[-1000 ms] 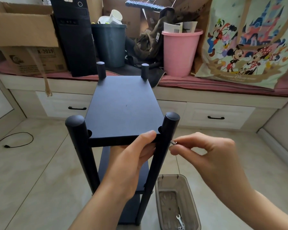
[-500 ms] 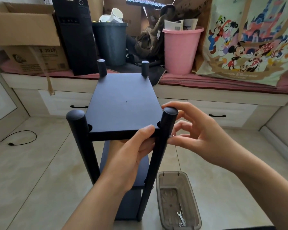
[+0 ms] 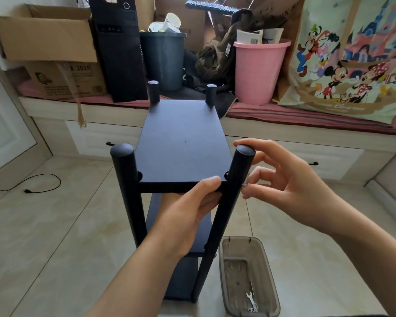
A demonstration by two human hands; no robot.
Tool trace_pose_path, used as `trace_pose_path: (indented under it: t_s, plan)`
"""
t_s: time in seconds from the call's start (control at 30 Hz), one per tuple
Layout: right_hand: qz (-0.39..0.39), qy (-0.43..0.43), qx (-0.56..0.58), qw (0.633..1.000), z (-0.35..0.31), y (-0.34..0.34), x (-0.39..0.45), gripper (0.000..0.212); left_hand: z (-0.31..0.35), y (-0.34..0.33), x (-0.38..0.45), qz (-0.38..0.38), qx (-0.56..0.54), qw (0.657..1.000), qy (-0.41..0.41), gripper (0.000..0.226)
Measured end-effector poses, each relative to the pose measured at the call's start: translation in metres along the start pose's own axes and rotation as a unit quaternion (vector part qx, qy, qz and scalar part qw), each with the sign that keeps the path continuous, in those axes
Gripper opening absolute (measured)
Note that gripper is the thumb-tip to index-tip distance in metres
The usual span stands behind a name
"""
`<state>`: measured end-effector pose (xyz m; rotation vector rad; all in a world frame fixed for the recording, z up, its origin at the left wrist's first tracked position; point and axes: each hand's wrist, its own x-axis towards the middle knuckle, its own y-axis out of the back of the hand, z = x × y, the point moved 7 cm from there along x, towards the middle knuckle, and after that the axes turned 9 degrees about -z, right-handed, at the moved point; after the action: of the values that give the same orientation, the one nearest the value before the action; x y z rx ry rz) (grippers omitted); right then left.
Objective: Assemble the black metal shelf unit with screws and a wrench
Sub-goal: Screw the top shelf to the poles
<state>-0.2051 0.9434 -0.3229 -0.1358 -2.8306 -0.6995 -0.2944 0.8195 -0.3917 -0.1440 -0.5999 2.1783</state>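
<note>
Both hands work at the near right post of the shelf point(image 3: 183, 143) standing on the floor point(image 3: 55, 225).

The left hand point(image 3: 188, 216) grips the near edge of the top board, thumb on top and fingers curled beneath, just beside the near right post point(image 3: 229, 202). The right hand point(image 3: 290, 186) is on the outer side of that post, thumb and fingertip pinching a small silver screw point(image 3: 245, 185) against it, the other fingers spread, one touching the post's cap. A lower board shows beneath the left hand. On the floor just right of the post's foot stands a tray point(image 3: 270, 280) holding a wrench point(image 3: 252, 299) at its near end. Beyond the shelf's far edge runs a low bench point(image 3: 306, 131) with drawers, carrying a box point(image 3: 48, 46), a computer tower point(image 3: 119, 46), a dark bin point(image 3: 162, 60), a pink bucket point(image 3: 258, 69) and a cartoon bag point(image 3: 352, 56). A cable point(image 3: 39, 186) lies on the floor at left.
</note>
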Motion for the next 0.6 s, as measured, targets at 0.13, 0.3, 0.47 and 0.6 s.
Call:
trace_pose_path:
  t_s: [0.13, 0.3, 0.47, 0.6]
  plan:
    - [0.023, -0.001, 0.006, 1.0, -0.0002, 0.0016, -0.0028, 0.064, -0.0013, -0.0002, -0.0024, 0.008, -0.007, 1.0, 0.006, 0.04]
    - [0.048, 0.004, 0.013, 0.999, -0.0009, 0.0036, -0.0035, 0.062, 0.0026, -0.0026, -0.0016, -0.001, -0.007, 1.0, -0.006, 0.024]
    - [0.057, 0.002, 0.007, 0.998, -0.0008, 0.0048, -0.0049, 0.056, 0.0041, -0.0053, -0.0006, -0.012, 0.01, 1.0, -0.016, 0.02]
    - [0.063, 0.0, 0.007, 0.998, 0.0, 0.0066, -0.0058, 0.055, 0.004, -0.0056, 0.0002, -0.012, 0.019, 0.999, -0.025, 0.021]
